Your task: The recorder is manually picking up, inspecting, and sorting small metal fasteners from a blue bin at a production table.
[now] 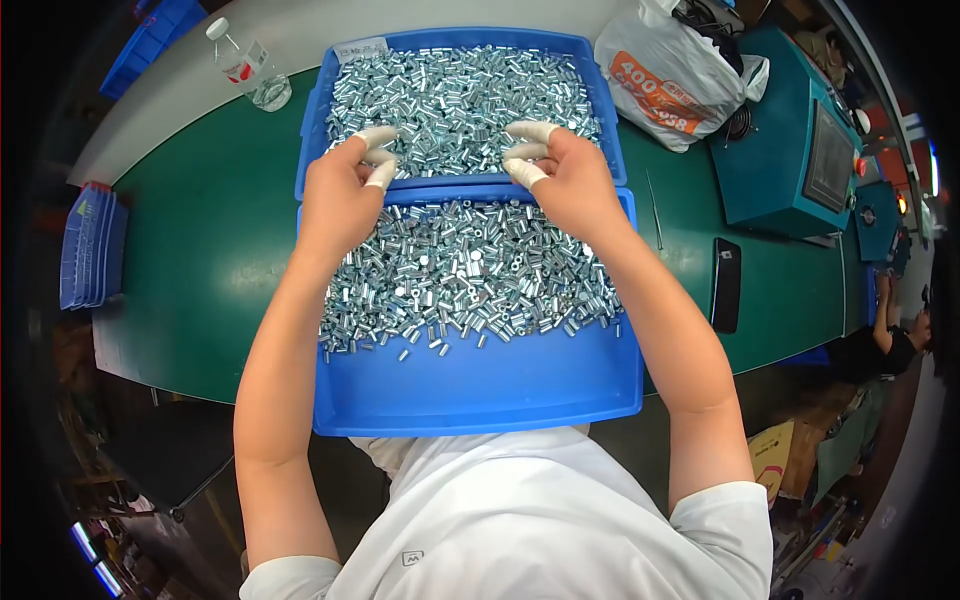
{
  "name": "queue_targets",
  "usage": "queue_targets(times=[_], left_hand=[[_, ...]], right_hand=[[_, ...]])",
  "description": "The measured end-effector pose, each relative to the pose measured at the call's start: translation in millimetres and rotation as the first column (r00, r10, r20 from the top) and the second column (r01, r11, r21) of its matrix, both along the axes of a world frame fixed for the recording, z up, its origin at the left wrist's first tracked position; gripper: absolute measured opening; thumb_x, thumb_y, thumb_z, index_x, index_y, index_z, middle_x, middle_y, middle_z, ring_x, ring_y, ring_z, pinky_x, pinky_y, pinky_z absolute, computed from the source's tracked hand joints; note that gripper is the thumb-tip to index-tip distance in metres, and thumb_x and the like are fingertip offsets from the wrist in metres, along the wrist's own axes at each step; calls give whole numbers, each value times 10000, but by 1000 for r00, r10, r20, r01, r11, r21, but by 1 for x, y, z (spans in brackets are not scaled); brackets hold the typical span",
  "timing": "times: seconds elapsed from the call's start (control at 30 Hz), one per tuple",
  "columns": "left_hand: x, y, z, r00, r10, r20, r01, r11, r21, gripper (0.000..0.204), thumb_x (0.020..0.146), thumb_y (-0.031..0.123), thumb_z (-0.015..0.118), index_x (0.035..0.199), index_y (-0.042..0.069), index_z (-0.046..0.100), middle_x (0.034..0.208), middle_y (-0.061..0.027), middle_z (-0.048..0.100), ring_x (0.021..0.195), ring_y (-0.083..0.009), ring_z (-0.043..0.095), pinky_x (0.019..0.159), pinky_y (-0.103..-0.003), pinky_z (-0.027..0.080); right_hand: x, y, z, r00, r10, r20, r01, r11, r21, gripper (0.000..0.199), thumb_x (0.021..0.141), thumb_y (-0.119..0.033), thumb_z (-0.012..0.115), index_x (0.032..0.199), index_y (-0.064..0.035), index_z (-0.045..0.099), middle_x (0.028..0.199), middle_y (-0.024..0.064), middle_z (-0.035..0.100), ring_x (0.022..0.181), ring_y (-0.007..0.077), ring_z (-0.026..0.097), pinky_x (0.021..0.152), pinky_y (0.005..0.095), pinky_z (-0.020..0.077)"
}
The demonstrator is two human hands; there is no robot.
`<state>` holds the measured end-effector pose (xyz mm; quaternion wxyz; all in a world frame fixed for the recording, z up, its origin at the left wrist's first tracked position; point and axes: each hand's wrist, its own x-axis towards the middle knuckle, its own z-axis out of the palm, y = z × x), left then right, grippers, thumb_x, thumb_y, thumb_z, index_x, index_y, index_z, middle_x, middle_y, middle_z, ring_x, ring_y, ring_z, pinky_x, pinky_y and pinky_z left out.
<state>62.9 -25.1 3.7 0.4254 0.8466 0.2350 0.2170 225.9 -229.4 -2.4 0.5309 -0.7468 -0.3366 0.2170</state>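
Observation:
Two blue plastic trays sit one behind the other on a green table. The far tray (455,40) is full of small shiny metal sleeves (470,90). The near tray (480,390) holds a thinner layer of the same metal sleeves (470,275), with its front part bare. My left hand (345,190) and my right hand (560,175) hover over the near edge of the far tray, fingertips in white finger cots, pinched together. Whether a sleeve sits between the fingers cannot be made out.
A clear water bottle (250,65) stands at the back left. A white plastic bag (670,75) lies at the back right beside a teal machine (800,140). A black phone (725,285) lies right of the trays. Stacked blue trays (90,245) sit at left. Another person (890,345) is at far right.

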Motion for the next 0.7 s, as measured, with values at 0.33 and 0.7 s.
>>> queue_targets(times=[0.33,0.7], left_hand=[[-42,-38,17,952,-226,-207,257,956,138,233,862,48,742,1091,15,714,940,-141,712,839,-283,679,754,-380,536],[-47,-82,5,821,-418,-389,538,796,279,351,730,71,821,1057,65,696,956,-93,582,951,-323,599,793,-448,506]], right_hand=[[-36,-58,3,949,218,228,-165,959,-231,200,887,-50,741,1086,-28,733,891,86,720,705,127,636,662,285,529],[-58,-58,12,797,394,458,-228,898,-377,363,793,-77,787,1139,-57,680,1007,146,631,981,374,621,854,454,517]])
